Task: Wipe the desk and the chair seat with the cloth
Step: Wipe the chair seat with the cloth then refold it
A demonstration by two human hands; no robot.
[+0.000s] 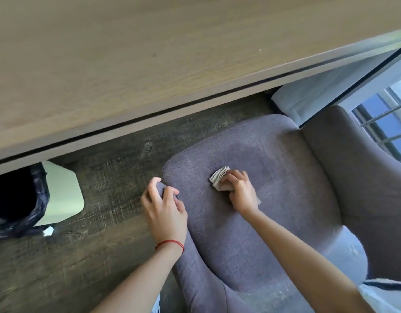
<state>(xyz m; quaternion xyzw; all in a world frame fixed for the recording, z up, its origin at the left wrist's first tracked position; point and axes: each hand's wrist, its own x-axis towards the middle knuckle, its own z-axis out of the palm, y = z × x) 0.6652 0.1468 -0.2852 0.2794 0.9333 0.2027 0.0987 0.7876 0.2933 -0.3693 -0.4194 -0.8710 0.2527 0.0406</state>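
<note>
A grey-purple upholstered chair seat (274,159) fills the middle and right of the head view. My right hand (241,190) presses a small striped grey-white cloth (219,177) flat on the seat's left-centre, fingers closed over it. At the seat's front left corner, my left hand (164,204) grips the edge, with a red string on its wrist. The light wooden desk (127,53) spans the top of the view, its front edge running diagonally above the chair.
A bin with a black liner (16,199) and white body stands on the dark wood floor (109,177) at the left, under the desk edge. A scrap of white paper (48,231) lies beside it. The chair's backrest (364,177) rises at the right, near a window (384,123).
</note>
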